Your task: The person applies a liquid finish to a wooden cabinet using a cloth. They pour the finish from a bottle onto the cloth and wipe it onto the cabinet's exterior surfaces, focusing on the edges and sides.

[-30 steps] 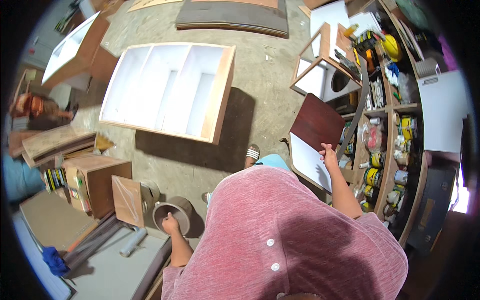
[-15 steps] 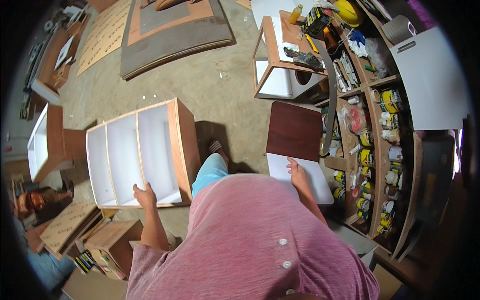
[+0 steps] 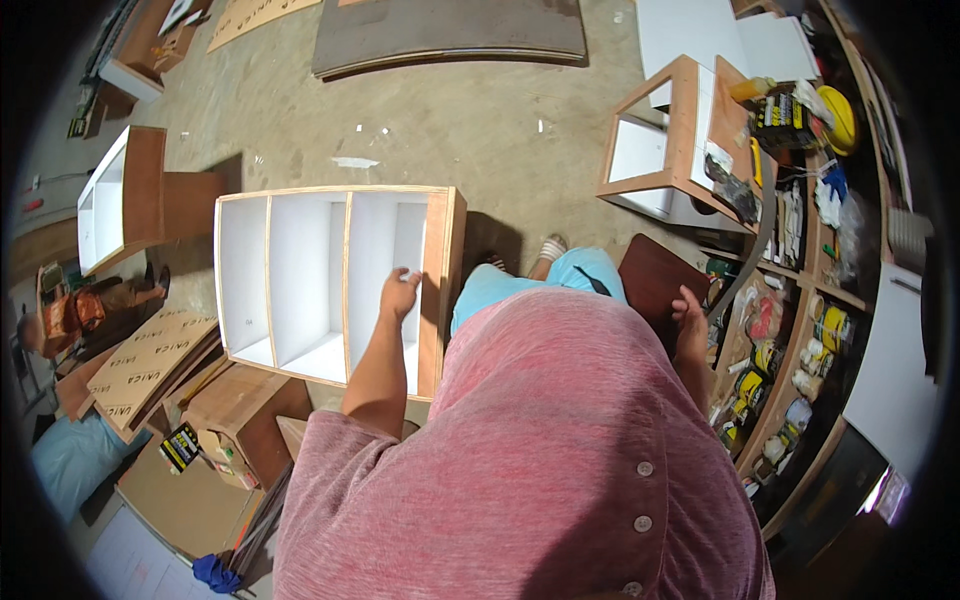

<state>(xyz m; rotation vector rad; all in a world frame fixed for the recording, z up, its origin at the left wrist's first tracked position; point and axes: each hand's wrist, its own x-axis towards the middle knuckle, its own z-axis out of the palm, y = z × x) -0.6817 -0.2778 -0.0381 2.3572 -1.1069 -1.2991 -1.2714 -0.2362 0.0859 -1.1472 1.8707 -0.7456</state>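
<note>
White inside, one three-bay cabinet (image 3: 306,255) and one maroon panel (image 3: 655,275) are near two loosely open hands (image 3: 400,295) (image 3: 688,312).

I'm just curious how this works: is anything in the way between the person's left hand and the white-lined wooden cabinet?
Nothing visible is. The left hand appears directly over the open front of the white-lined wooden cabinet, at its right-hand bay. This view can't show whether they touch.

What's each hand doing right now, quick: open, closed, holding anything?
Left hand: open, fingers loosely curled, apparently empty, over the white-lined cabinet.
Right hand: open, fingers loosely bent, apparently empty, by the dark red-brown panel.
</note>
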